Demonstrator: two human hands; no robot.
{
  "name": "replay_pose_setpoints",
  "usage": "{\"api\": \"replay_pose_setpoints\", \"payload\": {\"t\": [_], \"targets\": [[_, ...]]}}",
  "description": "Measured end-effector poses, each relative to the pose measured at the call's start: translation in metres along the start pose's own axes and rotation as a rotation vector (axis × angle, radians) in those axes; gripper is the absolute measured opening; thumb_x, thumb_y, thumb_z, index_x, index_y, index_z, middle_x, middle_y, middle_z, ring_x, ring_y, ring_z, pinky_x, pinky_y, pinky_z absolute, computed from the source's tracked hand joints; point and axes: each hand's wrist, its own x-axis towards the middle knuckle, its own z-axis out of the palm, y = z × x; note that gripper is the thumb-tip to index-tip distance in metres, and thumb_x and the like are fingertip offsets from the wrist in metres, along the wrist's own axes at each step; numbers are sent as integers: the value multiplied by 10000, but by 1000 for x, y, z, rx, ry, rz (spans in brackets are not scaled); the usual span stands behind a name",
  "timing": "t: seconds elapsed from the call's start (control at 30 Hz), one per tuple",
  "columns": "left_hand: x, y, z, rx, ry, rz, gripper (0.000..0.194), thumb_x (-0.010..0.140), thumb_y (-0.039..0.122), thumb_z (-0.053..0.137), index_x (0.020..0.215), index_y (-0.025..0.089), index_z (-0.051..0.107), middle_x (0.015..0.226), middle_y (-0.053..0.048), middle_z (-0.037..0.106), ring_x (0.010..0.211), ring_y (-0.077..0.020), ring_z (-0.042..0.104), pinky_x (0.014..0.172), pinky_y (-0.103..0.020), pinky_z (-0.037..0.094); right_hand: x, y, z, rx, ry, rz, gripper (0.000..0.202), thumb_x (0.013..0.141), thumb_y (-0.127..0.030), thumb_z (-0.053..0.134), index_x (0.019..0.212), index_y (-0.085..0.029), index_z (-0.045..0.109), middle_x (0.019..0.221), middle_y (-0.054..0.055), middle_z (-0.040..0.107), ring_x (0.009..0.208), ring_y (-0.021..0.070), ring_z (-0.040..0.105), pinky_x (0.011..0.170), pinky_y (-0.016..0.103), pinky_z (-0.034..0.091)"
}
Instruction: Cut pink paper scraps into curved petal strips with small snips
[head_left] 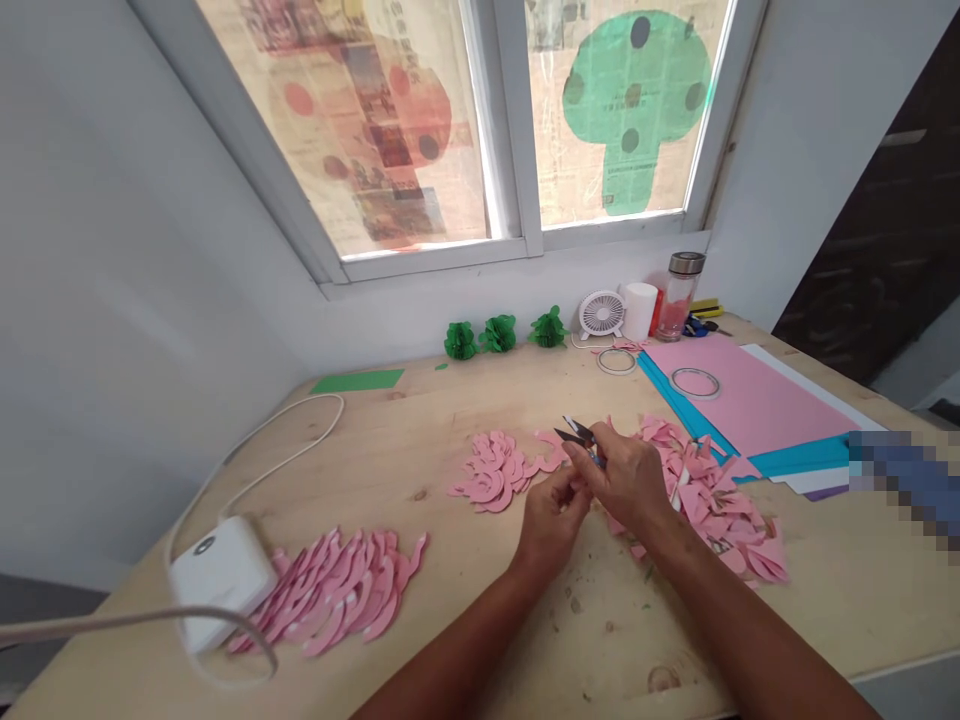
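My right hand [631, 475] is closed around a small pair of scissors [574, 432] with dark blades, which stand a little apart and point up and to the left. Right against it, my left hand [553, 520] is closed in a pinch, and what lies between its fingertips is hidden. Just beyond the left hand sits a small heap of curved pink paper cutouts [491, 470]. Pink paper scraps [712, 505] are piled beside my right hand. A larger pile of curved pink strips [341, 590] lies to the left.
A white power bank [223, 580] with a cable lies at the left. Green paper flowers [499, 333], a small fan [601, 315] and a glass bottle [677, 300] line the wall. Pink sheets [765, 395] and a tape roll [695, 382] are at the right.
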Motion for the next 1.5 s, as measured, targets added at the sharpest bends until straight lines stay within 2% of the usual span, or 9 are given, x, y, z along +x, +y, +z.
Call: {"api": "replay_pose_setpoints", "payload": {"t": [0.1, 0.17, 0.37, 0.5, 0.8, 1.03, 1.27, 1.5], "targets": [[4, 0, 6, -139, 4, -50, 271, 778, 358, 561, 905, 150, 680, 805, -59, 690, 774, -203, 619, 695, -301, 505, 0, 1, 1, -13, -17, 19, 459, 859, -534, 331, 715, -167, 565, 501, 20, 572, 469, 135, 542, 486, 228, 238], [5, 1, 4, -207, 43, -69, 274, 758, 354, 590, 922, 152, 679, 847, -62, 693, 824, -208, 623, 749, -311, 500, 0, 1, 1, -16, -36, 25, 445, 863, -522, 336, 721, -168, 564, 515, 20, 586, 481, 136, 550, 489, 228, 235], [2, 9, -28, -253, 278, -141, 287, 692, 334, 657, 902, 140, 685, 898, -86, 690, 781, -196, 649, 771, -339, 516, -3, -4, 5, -14, -126, -4, 432, 852, -529, 357, 729, -173, 568, 537, 19, 602, 505, 142, 564, 481, 229, 216], [-1, 13, -48, -212, 335, -107, 250, 710, 322, 639, 876, 141, 687, 879, -86, 691, 759, -186, 654, 750, -324, 520, -6, -7, 11, 14, -200, -41, 454, 850, -548, 347, 760, -171, 584, 530, 16, 595, 501, 142, 564, 478, 227, 217], [-3, 5, -65, -205, 267, -103, 249, 735, 317, 613, 898, 141, 680, 832, -81, 697, 780, -193, 645, 742, -308, 504, -6, -14, 12, 54, -397, -171, 442, 850, -545, 346, 809, -181, 592, 692, 40, 656, 610, 158, 588, 514, 235, 243], [-3, 1, -71, -161, 217, -111, 222, 702, 316, 643, 833, 141, 681, 782, -80, 697, 779, -210, 643, 709, -309, 498, -7, -13, 15, 15, -420, -220, 428, 844, -539, 371, 782, -174, 586, 653, 37, 637, 591, 150, 564, 520, 243, 222], [-3, 0, -70, -95, 245, -108, 185, 673, 294, 673, 790, 151, 677, 774, -68, 687, 734, -183, 629, 625, -260, 486, -7, -12, 16, 4, -453, -249, 407, 841, -530, 388, 797, -176, 584, 703, 40, 655, 649, 165, 585, 530, 250, 239], [-5, -2, -72, -20, 239, -98, 185, 678, 302, 663, 788, 153, 677, 765, -62, 680, 717, -174, 612, 612, -252, 474, -7, -13, 16, -14, -472, -241, 422, 840, -536, 388, 792, -174, 600, 690, 50, 659, 646, 167, 590, 525, 249, 244]]}}
